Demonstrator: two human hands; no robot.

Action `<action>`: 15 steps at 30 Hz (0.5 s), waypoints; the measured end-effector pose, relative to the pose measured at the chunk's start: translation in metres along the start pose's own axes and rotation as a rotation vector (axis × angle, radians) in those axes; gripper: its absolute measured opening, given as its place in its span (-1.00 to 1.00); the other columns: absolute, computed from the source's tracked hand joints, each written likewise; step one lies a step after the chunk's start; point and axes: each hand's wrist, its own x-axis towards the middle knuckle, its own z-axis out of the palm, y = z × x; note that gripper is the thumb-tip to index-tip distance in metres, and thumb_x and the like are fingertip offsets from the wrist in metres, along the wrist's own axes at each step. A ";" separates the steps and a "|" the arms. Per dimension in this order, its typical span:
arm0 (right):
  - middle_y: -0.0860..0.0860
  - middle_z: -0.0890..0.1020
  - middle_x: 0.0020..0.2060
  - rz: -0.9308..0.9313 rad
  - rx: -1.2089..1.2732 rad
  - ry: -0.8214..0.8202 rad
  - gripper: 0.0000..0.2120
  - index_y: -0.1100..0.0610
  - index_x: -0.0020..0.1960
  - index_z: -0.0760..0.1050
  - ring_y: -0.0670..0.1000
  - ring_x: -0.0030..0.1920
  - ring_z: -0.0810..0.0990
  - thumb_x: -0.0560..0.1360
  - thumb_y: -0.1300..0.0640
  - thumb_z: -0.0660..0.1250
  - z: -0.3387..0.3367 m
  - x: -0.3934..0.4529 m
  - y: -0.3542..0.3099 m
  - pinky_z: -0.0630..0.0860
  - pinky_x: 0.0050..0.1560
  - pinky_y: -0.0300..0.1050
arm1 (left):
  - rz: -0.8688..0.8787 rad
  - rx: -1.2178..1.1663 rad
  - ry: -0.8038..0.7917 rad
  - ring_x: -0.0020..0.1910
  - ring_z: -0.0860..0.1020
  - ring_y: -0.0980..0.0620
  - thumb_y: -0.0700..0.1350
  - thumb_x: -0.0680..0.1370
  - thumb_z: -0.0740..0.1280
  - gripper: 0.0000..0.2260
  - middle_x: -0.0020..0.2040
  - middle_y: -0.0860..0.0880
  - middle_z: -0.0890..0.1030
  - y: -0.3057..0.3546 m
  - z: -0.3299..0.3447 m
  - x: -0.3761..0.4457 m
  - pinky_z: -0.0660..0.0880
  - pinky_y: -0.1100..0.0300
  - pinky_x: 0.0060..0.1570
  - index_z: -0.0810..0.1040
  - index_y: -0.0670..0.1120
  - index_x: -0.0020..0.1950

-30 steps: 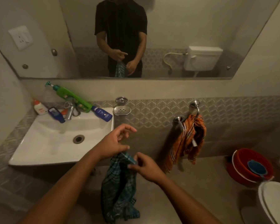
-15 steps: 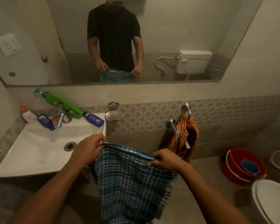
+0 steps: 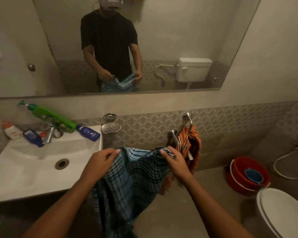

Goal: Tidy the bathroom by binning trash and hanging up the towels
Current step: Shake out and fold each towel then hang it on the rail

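- And the blue checked towel (image 3: 127, 179) is spread out now! A second ago it hung as a bunched rope between the hands; half a second ago its top edge was pulled wide; now that edge sags between them, closer to the wall.
- Left hand (image 3: 100, 162) has its fingers pinched on the towel's left corner, just beside the sink (image 3: 33, 172). Right hand (image 3: 175, 162) has its fingers clamped on the right corner, up near the towel ring (image 3: 187, 124).
- The view has crept toward the wall too. My read: the towel is shaken open and being lined up for hanging, so the hanging step is close but not done.
- The ring already carries the orange checked towel (image 3: 190, 143), draped through it. A second chrome fitting (image 3: 172, 134) sits just left of it; I can't tell whether it is a free peg.
- The count: two towels, one hung, one in hand. One ring for certain.
- On the sink's back edge: one green pump bottle (image 3: 53, 115) lying tilted, two dark blue bottles (image 3: 89, 133) (image 3: 32, 137), one white bottle (image 3: 11, 131), one tap (image 3: 49, 134).
- One steel soap dish (image 3: 110, 128), one red bucket (image 3: 246, 176) with one blue mug (image 3: 253, 176) inside, one toilet (image 3: 282, 215).
- No bin in sight, so the trash part can't be judged from here.
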 end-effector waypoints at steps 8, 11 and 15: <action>0.16 0.67 0.06 0.236 0.016 -0.103 -0.79 0.05 0.23 0.55 0.02 -0.03 0.69 0.61 0.17 0.36 0.007 -0.001 -0.006 0.63 0.00 0.03 | 0.126 -0.035 -0.025 -0.24 0.59 0.14 0.16 0.63 0.25 -0.68 -0.26 0.03 0.64 0.029 0.003 0.005 0.49 0.13 -0.19 0.61 -0.01 -0.15; 0.07 0.70 0.01 0.224 0.036 0.018 -0.74 0.09 0.07 0.67 -0.05 -0.01 0.64 0.68 0.04 0.22 0.010 -0.001 -0.010 0.52 0.07 -0.03 | 0.089 -0.046 -0.018 -0.39 0.47 0.11 0.17 0.63 0.25 -0.58 -0.39 -0.04 0.51 0.024 0.007 0.008 0.37 0.12 -0.32 0.47 -0.11 -0.27; 0.09 0.54 -0.19 0.209 0.051 0.028 -0.40 0.15 -0.01 0.50 0.11 -0.14 0.53 0.44 -0.42 0.32 0.002 -0.003 -0.016 0.47 -0.10 0.03 | 0.065 -0.086 -0.053 -0.43 0.41 0.17 0.17 0.63 0.25 -0.57 -0.44 0.06 0.43 0.017 0.009 0.010 0.34 0.14 -0.32 0.42 -0.07 -0.34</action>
